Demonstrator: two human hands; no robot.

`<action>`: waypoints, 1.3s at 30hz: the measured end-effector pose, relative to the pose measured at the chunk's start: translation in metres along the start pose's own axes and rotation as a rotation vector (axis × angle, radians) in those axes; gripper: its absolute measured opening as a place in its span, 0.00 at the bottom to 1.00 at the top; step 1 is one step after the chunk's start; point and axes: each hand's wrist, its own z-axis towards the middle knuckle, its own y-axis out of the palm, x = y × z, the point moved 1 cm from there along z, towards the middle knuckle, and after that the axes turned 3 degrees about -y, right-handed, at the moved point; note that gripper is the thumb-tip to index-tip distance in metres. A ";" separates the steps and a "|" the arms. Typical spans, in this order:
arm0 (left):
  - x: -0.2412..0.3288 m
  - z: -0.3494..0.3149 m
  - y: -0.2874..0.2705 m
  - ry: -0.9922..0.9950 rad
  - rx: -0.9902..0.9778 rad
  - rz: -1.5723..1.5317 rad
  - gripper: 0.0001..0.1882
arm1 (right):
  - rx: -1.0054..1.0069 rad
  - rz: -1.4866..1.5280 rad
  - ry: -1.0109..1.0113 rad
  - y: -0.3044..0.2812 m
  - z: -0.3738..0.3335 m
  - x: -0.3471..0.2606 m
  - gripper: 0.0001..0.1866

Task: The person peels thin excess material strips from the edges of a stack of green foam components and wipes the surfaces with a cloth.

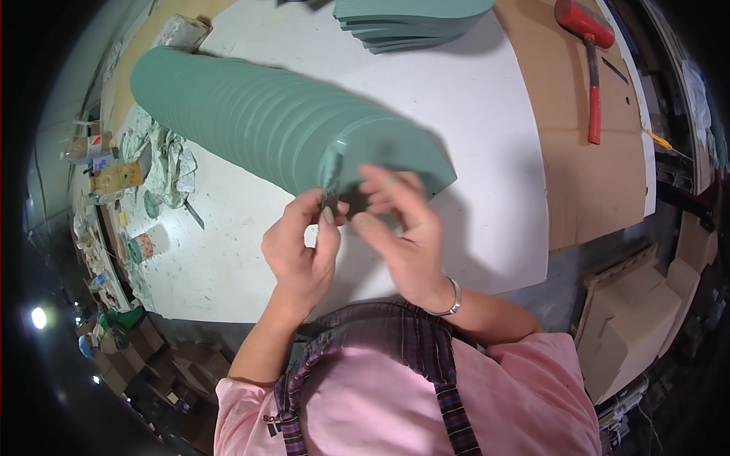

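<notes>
left hand [298, 251] pinches a small dark piece [331, 199], partly hidden; right hand [403, 232] grip unclear over green sheets [266, 114].

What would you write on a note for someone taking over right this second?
Left hand: pinches a small dark piece at the edge of the front green sheet.
Right hand: open, fingers resting on that same sheet.
The sheets lie fanned in a long overlapping row on the white table; a second green stack sits at the far edge, a red mallet on cardboard to the right.
How many sheets are finished cannot be told.
</notes>
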 end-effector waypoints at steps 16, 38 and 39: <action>-0.035 0.044 -0.051 -0.259 -0.043 -0.058 0.06 | 0.088 -0.772 -0.303 -0.043 0.030 0.066 0.51; -0.028 0.084 -0.056 0.103 -0.121 0.282 0.06 | 0.116 -0.793 -0.436 -0.047 0.035 0.075 0.50; -0.027 0.084 -0.055 0.102 -0.121 0.283 0.06 | 0.115 -0.795 -0.435 -0.047 0.035 0.076 0.50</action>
